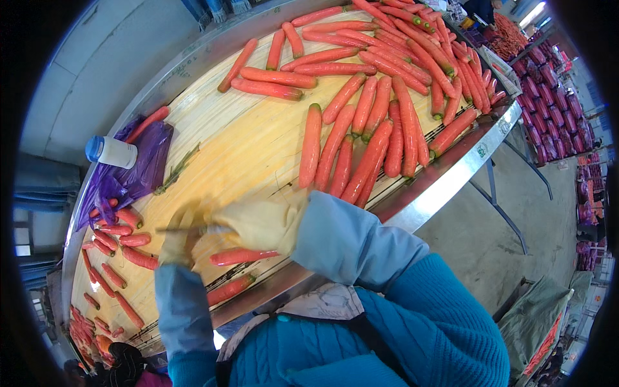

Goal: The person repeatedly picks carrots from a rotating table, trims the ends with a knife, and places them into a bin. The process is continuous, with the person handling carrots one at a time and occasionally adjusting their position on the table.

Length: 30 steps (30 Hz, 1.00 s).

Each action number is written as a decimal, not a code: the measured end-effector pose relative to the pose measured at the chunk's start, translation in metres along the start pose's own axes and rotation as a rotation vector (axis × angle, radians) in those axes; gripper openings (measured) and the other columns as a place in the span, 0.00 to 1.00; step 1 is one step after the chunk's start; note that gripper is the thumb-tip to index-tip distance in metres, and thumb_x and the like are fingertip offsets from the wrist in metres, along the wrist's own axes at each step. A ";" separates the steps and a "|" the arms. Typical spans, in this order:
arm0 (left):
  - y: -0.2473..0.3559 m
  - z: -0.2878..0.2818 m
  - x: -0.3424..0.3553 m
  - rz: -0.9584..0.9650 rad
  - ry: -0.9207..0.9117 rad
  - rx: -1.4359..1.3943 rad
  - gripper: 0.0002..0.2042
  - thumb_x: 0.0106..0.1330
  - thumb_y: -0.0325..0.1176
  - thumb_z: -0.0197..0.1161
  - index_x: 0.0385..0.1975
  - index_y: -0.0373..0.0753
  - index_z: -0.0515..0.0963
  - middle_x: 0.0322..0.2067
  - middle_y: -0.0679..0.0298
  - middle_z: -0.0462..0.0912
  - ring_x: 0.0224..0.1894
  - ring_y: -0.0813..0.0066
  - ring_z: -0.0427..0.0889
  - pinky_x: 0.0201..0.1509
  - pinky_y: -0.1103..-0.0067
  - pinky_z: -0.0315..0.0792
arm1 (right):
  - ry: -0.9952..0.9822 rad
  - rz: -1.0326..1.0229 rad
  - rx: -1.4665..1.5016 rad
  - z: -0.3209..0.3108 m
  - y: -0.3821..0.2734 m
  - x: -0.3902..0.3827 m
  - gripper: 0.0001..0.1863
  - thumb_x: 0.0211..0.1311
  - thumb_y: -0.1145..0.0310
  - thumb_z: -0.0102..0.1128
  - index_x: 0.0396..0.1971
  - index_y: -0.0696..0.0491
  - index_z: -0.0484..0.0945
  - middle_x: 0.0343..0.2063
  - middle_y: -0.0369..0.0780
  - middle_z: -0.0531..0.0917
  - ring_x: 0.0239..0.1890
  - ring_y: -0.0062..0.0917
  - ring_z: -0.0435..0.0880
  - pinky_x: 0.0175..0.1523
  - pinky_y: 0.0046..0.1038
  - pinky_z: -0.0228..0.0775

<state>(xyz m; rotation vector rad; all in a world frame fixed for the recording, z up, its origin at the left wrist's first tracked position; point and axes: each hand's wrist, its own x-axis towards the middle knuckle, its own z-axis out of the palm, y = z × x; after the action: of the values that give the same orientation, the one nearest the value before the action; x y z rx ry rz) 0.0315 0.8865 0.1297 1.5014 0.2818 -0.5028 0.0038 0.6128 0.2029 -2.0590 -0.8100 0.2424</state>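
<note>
My right hand [261, 222], in a cream glove, grips a thin knife [200, 229] that points left. My left hand [180, 238], also gloved, is beside the blade and smeared by motion; I cannot make out its fingers or anything in them. A red carrot [238, 257] lies just below my right hand, and another [229, 289] near the metal edge. Small and broken carrots [138, 258] are scattered left of my left hand. Longer carrots with green tops [342, 145] lie in a large group up and to the right on the wooden work table [258, 161].
A purple plastic bag [113, 193] and a white jar with blue lid [119, 152] sit at the table's left. A metal rim [471, 164] edges the table. Stacked purple sacks [551, 109] and a green tarp [535, 322] are at the right. Another person [480, 9] stands at the far top right.
</note>
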 end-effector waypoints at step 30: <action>-0.108 -0.138 -0.059 0.588 0.818 -0.248 0.20 0.72 0.33 0.64 0.62 0.38 0.74 0.58 0.62 0.77 0.56 0.73 0.78 0.59 0.77 0.76 | 0.599 0.970 0.044 -0.103 0.203 -0.060 0.20 0.71 0.56 0.53 0.51 0.56 0.78 0.38 0.54 0.87 0.43 0.48 0.87 0.47 0.48 0.77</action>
<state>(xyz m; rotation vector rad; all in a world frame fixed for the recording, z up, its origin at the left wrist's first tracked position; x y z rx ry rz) -0.0544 1.0321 0.0546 1.3943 0.4872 0.6184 0.0968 0.4252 0.0941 -2.1557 0.5811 0.1407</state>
